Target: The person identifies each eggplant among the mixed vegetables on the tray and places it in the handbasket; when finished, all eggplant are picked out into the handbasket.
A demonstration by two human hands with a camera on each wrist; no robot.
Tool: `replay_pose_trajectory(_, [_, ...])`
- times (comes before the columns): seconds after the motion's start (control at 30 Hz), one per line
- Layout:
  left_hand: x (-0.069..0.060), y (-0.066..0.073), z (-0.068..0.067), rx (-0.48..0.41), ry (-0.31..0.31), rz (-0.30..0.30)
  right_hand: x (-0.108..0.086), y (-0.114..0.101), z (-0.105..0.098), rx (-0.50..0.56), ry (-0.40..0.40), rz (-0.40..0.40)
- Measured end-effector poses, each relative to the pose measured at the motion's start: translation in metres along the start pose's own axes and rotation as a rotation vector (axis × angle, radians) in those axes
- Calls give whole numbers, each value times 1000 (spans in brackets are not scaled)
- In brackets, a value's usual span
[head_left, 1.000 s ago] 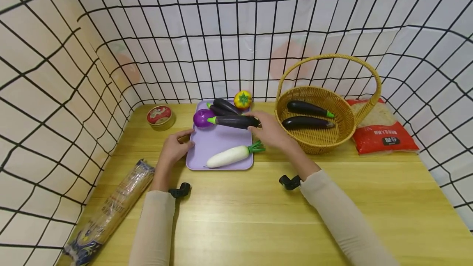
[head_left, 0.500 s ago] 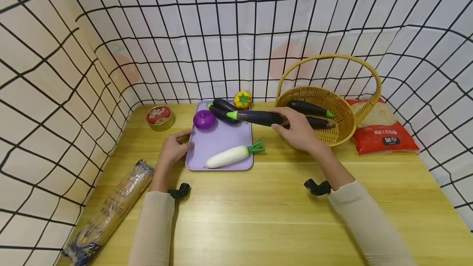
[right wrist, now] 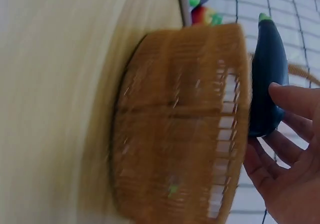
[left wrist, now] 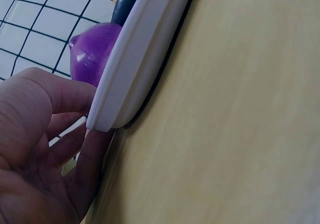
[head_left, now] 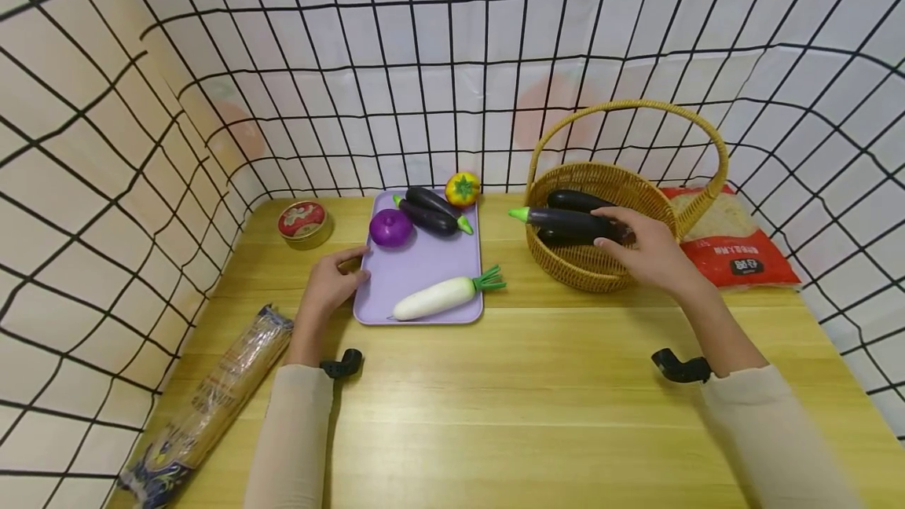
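Observation:
My right hand (head_left: 646, 250) grips an eggplant (head_left: 566, 223) by its blunt end, thumb on the near side, above the wicker basket (head_left: 590, 280). Its green stem end points left, past the basket's rim. Two more eggplants lie inside the basket, partly hidden behind the held one. In the right wrist view the held eggplant (right wrist: 267, 74) appears just above the rim. At the left edge of the lilac tray (head_left: 424, 258), my left hand (head_left: 334, 283) holds the rim between thumb and fingers. On that tray lie a purple onion (head_left: 391, 228), two small eggplants (head_left: 431, 217) and a white radish (head_left: 434, 299).
A yellow-red pepper-like vegetable (head_left: 463, 188) sits at the tray's back right corner. A round tin (head_left: 304, 224) stands at back left. A noodle packet (head_left: 212, 399) lies front left; a red bag (head_left: 738, 254) is right of the basket. The tall basket handle (head_left: 629, 104) arches overhead.
My right hand has carried the eggplant rightward from over the tray to over the basket. The left hand has stayed at the tray's edge.

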State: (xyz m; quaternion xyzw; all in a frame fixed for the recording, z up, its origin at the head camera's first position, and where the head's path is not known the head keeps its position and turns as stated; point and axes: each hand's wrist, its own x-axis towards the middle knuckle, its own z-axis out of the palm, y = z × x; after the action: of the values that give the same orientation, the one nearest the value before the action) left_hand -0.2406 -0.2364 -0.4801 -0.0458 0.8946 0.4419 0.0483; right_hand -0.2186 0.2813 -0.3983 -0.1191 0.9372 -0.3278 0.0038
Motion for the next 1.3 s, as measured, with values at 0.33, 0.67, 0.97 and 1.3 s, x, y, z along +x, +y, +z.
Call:
replay_pose_trajectory(0.33, [-1,0,-1,-3,5,-4,-6,33,-15,-95,-68,21])
replay_pose_trajectory(0.67, [0,1,-2,11,9,4,12,39,-6,-235,-180,26])
replay_pose_trajectory(0.97, [-1,-1,0,4,5,0,21,30,-1,-277,-172,170])
replay_pose_trajectory(1.3, [0,-3,2,-8,0,5,25,36,1,-306,-160,146])
